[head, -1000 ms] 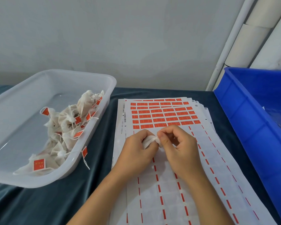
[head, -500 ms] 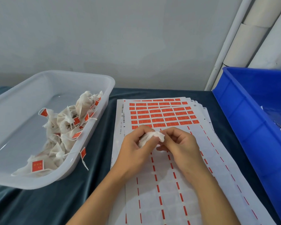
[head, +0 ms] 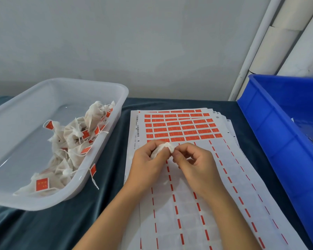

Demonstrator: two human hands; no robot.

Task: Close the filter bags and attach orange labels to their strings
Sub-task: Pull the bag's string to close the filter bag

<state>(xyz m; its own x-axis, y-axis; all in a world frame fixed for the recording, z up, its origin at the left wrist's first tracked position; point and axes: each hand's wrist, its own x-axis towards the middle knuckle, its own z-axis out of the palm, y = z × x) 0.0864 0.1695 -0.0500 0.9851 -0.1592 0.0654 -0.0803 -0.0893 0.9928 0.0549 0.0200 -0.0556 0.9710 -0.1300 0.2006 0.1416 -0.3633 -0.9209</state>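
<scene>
Both hands [head: 173,159] pinch a filter bag [head: 163,147] over label sheets [head: 186,127].

filter bag [head: 161,149]: white, bunched, above label sheet | orange labels [head: 181,127]: rows, sheet's far end

Setting: small hand-packing workstation, workshop type.
Surface: table [head: 98,222] under dark teal cloth, pushed against a plain grey wall [head: 152,42].
Left edge: clear tub [head: 101,87] holding a heap of tied bags [head: 74,141] with orange tags.
Centre: stacked label sheets [head: 188,204]; orange labels [head: 181,128] remain only in the far rows, near rows peeled.
Right edge: blue crate [head: 278,141].
Back right corner: white pipe [head: 249,51] and pale rolls [head: 278,47] leaning upright.
</scene>
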